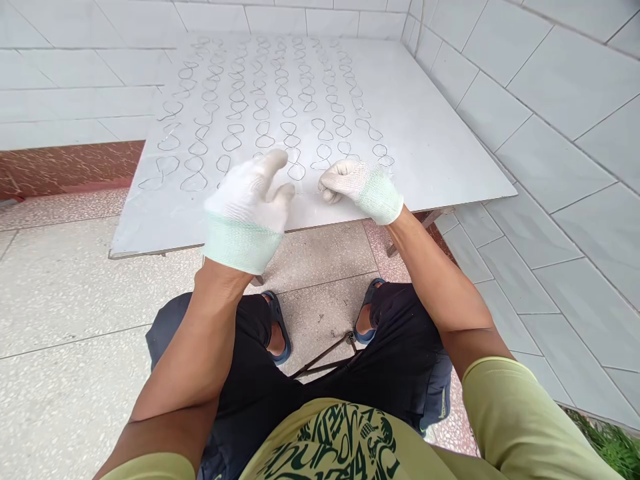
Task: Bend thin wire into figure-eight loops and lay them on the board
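Seated person, seen from the head camera looking down over knees and feet. Both hands wear white knit gloves with pale green cuffs.

Left hand: raised just above the near edge of the white board, fingers loosely spread and half curled, thumb up. It holds nothing that can be seen; palm faces away from the camera.

Right hand: resting on the board near its front edge, fingers curled in and pressed together as if pinching. A very thin wire piece runs leftward from the fingertips along the board surface; whether it is actually gripped cannot be told, being too fine to see at the fingertips.

Wire loops: many small figure-eight shapes of thin wire laid out in rows over the left and middle part of the board, running from the far edge down to just in front of both hands. The nearest row lies just beyond the gloves. The right part of the board carries none.

The board sits in a corner, against white tiled walls at back and right, on a support that is mostly hidden.

Below: speckled floor, blue sandals, dark shorts, and long-handled pliers lying on the floor between the feet.

Writing: the yellow-green shirt bears a dark green print of tangled lettering, not readable from this angle
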A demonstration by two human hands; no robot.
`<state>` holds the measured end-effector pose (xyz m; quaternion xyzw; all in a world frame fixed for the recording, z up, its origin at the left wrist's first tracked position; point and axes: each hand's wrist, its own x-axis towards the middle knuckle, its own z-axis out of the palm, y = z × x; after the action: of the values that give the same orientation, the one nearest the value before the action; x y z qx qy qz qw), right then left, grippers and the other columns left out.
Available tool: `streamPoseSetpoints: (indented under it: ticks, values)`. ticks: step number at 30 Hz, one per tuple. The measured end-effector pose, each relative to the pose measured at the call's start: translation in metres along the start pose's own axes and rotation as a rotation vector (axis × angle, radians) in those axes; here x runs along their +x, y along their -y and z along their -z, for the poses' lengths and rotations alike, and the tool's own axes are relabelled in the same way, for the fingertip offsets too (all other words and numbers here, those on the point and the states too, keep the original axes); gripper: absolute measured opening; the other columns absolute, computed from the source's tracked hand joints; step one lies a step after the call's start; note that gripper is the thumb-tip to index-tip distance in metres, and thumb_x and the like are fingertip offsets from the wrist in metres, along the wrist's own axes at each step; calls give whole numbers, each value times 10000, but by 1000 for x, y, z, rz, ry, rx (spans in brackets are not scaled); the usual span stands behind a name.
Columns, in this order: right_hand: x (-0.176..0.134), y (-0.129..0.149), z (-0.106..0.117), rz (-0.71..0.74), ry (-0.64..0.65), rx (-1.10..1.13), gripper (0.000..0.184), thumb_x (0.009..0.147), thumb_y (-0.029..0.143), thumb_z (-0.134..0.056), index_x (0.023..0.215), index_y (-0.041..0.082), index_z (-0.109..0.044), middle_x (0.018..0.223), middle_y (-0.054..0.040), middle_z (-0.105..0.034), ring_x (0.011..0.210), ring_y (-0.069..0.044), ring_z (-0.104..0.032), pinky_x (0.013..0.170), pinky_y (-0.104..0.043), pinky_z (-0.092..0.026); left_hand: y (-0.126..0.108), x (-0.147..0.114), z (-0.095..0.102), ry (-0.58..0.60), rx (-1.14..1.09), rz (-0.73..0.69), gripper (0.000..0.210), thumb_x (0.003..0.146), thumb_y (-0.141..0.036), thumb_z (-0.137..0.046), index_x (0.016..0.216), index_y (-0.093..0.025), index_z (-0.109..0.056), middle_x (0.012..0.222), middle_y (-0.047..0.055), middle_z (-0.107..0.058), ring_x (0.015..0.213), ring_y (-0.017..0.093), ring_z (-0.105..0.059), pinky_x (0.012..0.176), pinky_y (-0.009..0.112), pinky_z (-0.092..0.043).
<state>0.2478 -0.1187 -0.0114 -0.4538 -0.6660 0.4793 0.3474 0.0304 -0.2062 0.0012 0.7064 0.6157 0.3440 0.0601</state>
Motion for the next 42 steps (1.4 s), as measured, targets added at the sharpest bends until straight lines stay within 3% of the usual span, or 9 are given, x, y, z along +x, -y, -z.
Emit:
streamPoseSetpoints:
  ticks: [3, 6, 9, 14, 24, 30, 35, 42]
  values:
    - [-1, 0, 0, -2, 0, 41, 240, 1025, 291, -922, 829, 251, -788, 845, -10, -864, 877, -186, -831, 891, -304, -722, 5, 13, -2, 222, 224, -125, 411, 1169, -272, -560, 1461, -203, -840, 1428, 151, -879, 1428, 378, -756, 1419, 596, -474]
    - [-4, 3, -3, -21, -2, 72, 250, 1054, 295, -916, 844, 240, -792, 854, -20, -865, 870, -178, -831, 890, -297, -724, 13, 19, -9, 257, 299, -195, 444, 1192, -301, -452, 1214, -253, -894, 1035, 132, -836, 1161, 379, -779, 1236, 600, -574]
    - [-5, 5, -6, -41, -7, 77, 282, 1070, 285, -917, 829, 236, -778, 832, -21, -852, 840, -174, -828, 874, -296, -721, 19, 20, -16, 260, 389, -178, 497, 1198, -348, -422, 1076, -269, -897, 901, 125, -754, 1051, 381, -759, 1034, 558, -600]
    - [-3, 5, -5, -57, 20, 28, 313, 1058, 237, -891, 774, 245, -761, 808, -17, -850, 822, -173, -825, 854, -282, -710, 22, 19, -22, 250, 401, -147, 515, 1201, -365, -424, 1093, -277, -920, 954, 117, -787, 1068, 353, -778, 1027, 511, -572]
    - [-4, 2, 2, 21, 57, -157, 303, 1008, 182, -816, 716, 239, -756, 838, -28, -852, 885, -201, -817, 889, -313, -674, 29, 17, -27, 262, 307, -75, 458, 1159, -342, -523, 1257, -287, -967, 1180, 147, -882, 1254, 416, -822, 1130, 537, -609]
    - [-6, 1, 4, 77, 134, -218, 271, 962, 180, -798, 702, 234, -740, 813, -15, -823, 883, -193, -792, 858, -310, -615, 36, 21, -33, 314, 381, -220, 486, 1152, -287, -479, 1231, -267, -958, 1099, 131, -885, 1164, 377, -833, 1114, 523, -621]
    - [-7, 1, 7, 64, 150, -253, 259, 953, 221, -807, 700, 233, -749, 796, -10, -811, 882, -192, -782, 810, -300, -574, 28, 22, -29, 328, 356, -179, 448, 1160, -308, -531, 1286, -244, -956, 1168, 155, -889, 1214, 389, -830, 1136, 521, -604]
    - [-6, 3, 10, -1, 147, -187, 210, 939, 252, -866, 745, 226, -789, 785, -15, -825, 838, -180, -776, 821, -297, -603, 18, 19, -19, 354, 379, -150, 490, 1180, -330, -465, 1253, -277, -946, 1061, 136, -873, 1150, 397, -809, 1088, 509, -590]
